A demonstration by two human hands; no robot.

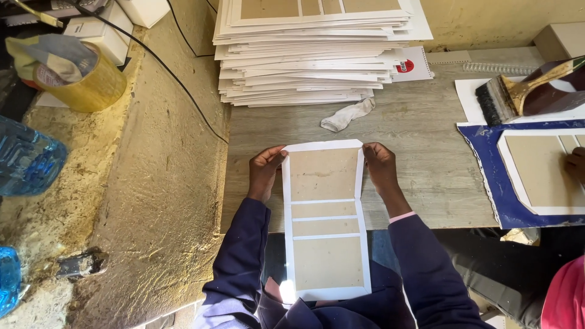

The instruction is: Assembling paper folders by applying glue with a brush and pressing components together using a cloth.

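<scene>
A long white paper sheet with several brown board panels glued on it (324, 219) lies across the front edge of the grey wooden table (420, 140) and hangs over my lap. My left hand (265, 172) grips the sheet's left edge near its far corner, fingers curled on the white border. My right hand (379, 167) holds the right edge opposite, thumb on the folded white flap. Both sleeves are dark blue.
A tall stack of similar white and brown sheets (311, 52) stands at the back. A crumpled white cloth (347, 116) lies before it. At right are a wide brush (524, 91), a blue sheet with board (530, 176) and another person's hand (576, 164). Tape roll (85, 76) at left.
</scene>
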